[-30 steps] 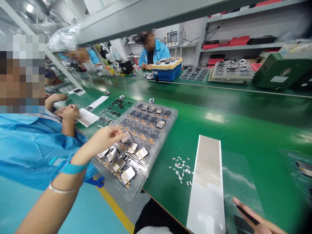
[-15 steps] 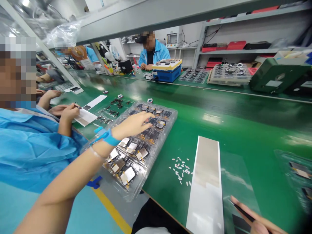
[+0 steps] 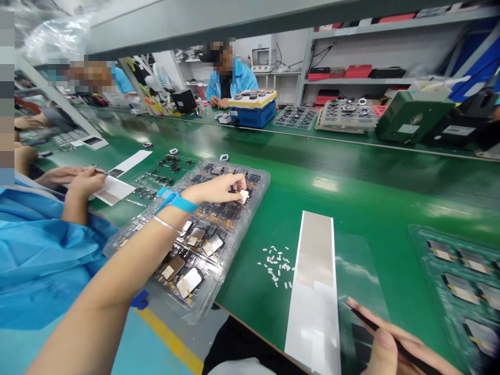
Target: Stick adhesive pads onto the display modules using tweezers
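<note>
My left hand reaches over a clear plastic tray of small square components and pinches one small square part at the tray's far right side. A blue band and a thin bracelet sit on that wrist. At the bottom right, my right hand is closed around thin black tweezers that point left toward a long white strip lying on the green bench. A scatter of tiny white bits lies between the tray and the strip.
A second tray of square parts lies at the right. A co-worker in a blue coat works at my left with tweezers over white paper. Another person sits across the belt by a blue box. Shelves and trays stand behind.
My left hand moved from the tray's near rows to its far right side and closed on a square part. The view shifted right, showing more of the right-hand tray.
</note>
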A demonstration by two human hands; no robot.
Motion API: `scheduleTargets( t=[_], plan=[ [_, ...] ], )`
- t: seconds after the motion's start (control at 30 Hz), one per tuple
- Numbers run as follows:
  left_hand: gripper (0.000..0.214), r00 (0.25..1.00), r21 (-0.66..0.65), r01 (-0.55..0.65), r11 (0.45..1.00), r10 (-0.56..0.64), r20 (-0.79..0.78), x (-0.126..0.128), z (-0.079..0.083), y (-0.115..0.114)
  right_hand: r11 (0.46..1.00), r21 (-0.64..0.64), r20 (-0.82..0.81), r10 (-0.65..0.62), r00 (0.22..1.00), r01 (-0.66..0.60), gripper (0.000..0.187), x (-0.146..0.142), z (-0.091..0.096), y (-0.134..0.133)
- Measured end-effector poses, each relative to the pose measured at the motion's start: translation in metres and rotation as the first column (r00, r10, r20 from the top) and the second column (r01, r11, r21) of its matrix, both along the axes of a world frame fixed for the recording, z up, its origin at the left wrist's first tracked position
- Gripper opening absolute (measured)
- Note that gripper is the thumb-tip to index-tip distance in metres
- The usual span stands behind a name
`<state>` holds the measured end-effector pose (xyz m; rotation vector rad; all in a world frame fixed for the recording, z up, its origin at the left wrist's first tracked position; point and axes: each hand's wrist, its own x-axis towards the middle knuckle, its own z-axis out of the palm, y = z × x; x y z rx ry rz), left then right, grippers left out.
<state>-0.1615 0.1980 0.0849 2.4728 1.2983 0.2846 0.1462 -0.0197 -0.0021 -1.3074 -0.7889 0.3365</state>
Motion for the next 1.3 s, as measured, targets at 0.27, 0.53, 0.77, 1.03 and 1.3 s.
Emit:
scheduleTargets(
  t=[0.27,0.53,0.77,1.03,1.3],
  plan=[
    [0.023,0.998,0.117,-0.044,0.992,0.039,0.046,0.023,0.039,-0.066,0.985,0.163,-0.071,0.068,0.995,-0.056,0.023,0.003,0.006,0.003],
    [0.011,0.903,0.097,0.094,0.991,-0.126,0.41,0.11,-0.009,-0.204,1.0,-0.024,-0.003,0.014,1.0,-0.014,0.02,0.062,0.026,-0.012],
    [0.011,0.835,-0.072,0.343,0.936,-0.269,0.481,0.201,-0.066,-0.197,0.939,-0.276,0.067,0.231,0.971,-0.205,0.014,0.094,-0.01,-0.024],
    [0.01,0.859,-0.097,0.412,0.906,-0.351,0.374,0.227,-0.071,-0.188,0.932,-0.295,0.007,0.222,0.975,-0.21,0.015,0.092,-0.013,-0.028],
    [0.009,0.859,-0.11,0.392,0.913,-0.321,0.399,0.226,-0.074,-0.189,0.932,-0.296,-0.038,0.207,0.978,-0.209,0.015,0.093,-0.014,-0.029]
  ],
)
